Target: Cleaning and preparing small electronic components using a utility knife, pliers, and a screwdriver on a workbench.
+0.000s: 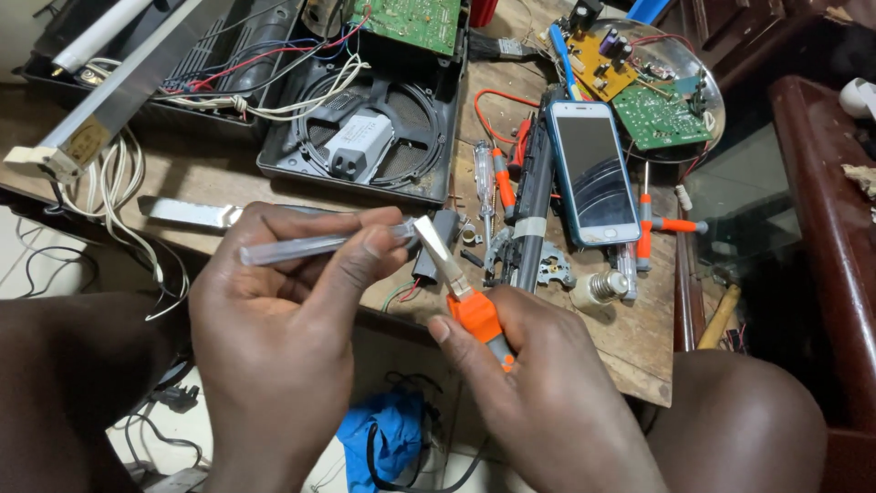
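My left hand point(278, 338) pinches a thin clear tube point(310, 246) between thumb and fingers, holding it level over the front edge of the wooden table point(639, 338). My right hand point(538, 383) grips an orange-handled tool point(474, 315) whose flat metal blade point(438, 251) points up and left, its tip touching the tube's right end. Both hands are close together in front of my knees.
On the table lie a smartphone point(593, 169), orange screwdrivers point(502, 178), a bulb base point(602, 288), green circuit boards point(657, 114), and an open black housing point(383, 137) with wires. A long lamp fitting point(119, 91) lies at the left. Blue cloth point(383, 429) sits on the floor.
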